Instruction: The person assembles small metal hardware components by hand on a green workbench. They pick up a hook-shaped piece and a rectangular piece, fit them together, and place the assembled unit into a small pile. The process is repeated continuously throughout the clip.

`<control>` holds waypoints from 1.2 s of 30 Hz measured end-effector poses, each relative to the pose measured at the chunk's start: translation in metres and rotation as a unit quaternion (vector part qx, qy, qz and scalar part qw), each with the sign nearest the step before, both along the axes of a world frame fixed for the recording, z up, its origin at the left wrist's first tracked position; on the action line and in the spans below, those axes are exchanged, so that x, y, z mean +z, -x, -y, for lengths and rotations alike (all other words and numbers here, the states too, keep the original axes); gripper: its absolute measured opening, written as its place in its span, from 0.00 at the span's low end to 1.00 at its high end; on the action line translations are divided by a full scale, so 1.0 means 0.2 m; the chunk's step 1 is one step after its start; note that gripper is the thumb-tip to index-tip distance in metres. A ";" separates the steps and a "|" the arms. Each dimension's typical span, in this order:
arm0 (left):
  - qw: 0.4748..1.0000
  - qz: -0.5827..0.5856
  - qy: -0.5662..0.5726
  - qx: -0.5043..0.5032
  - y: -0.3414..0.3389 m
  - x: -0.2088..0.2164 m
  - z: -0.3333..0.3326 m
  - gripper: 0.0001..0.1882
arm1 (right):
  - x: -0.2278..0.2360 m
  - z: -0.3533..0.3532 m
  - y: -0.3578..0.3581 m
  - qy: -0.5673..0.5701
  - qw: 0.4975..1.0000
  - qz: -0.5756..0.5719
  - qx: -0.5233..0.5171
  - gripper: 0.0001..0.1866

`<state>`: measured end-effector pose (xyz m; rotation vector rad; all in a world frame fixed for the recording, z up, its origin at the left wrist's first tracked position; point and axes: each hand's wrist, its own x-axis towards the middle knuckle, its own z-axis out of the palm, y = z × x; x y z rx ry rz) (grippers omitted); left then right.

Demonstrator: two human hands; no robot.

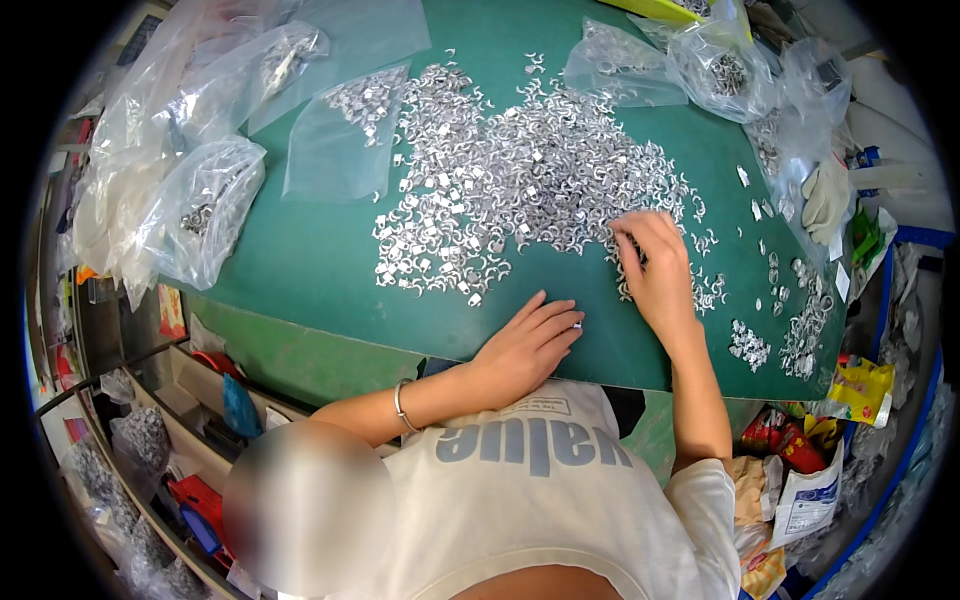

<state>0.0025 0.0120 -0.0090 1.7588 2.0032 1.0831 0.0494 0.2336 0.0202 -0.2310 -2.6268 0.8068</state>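
1. L hand [530, 335] lies palm-down on the green table [300, 270], ctr of frame, just below the pile; fingers a bit apart. Small pale bit [578, 325] shows at its fingertips; can't tell if it's a ring or a part, or if the hand grips it.
2. R hand [655, 262], right of ctr, is bent over the lower right edge of the pile, fingers curled down, touching or just above the parts. Can't tell if it's pinching one.
3. Pile [560, 165]: lots of small silver metal parts, many crescent-shaped, upper ctr of frame, spread wide on the table. Squarish bits mixed in, mostly on its left side.
4. Flat clear bag [325, 165] w/ parts at its mouth, upper left of ctr, next to the pile.
5. Clear bag [205, 215] w/ some parts, left of frame; more plastic [140, 120] above it.
6. Upper right: 2 more clear bags w/ parts, one flat [620, 65], one bunched [725, 70].
7. Right of frame: small cluster [750, 345] & bigger loose bunch [808, 330] of silver pcs, near table edge.
8. Bracelet [402, 405] on L wrist; light tee [540, 510], bottom ctr.
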 end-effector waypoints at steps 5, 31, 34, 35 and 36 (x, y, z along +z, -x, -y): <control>0.992 -0.008 -0.035 0.121 0.22 0.05 -0.09 0.21 | -0.03 0.01 0.18 -0.073 0.996 -0.033 -0.042 0.11; 0.969 -0.216 0.064 0.096 0.51 0.11 -0.44 0.07 | -0.01 0.01 0.17 -0.181 0.982 0.028 -0.042 0.08; 0.962 -0.250 0.080 0.070 0.53 0.12 -0.45 0.07 | -0.01 0.03 0.19 -0.201 0.977 0.045 -0.055 0.06; 0.960 -0.262 0.085 0.058 0.52 0.12 -0.45 0.08 | -0.01 0.03 0.20 -0.210 0.974 0.056 -0.060 0.05; 0.956 -0.276 0.090 0.045 0.53 0.13 -0.45 0.08 | -0.01 0.02 0.21 -0.212 0.973 0.066 -0.060 0.04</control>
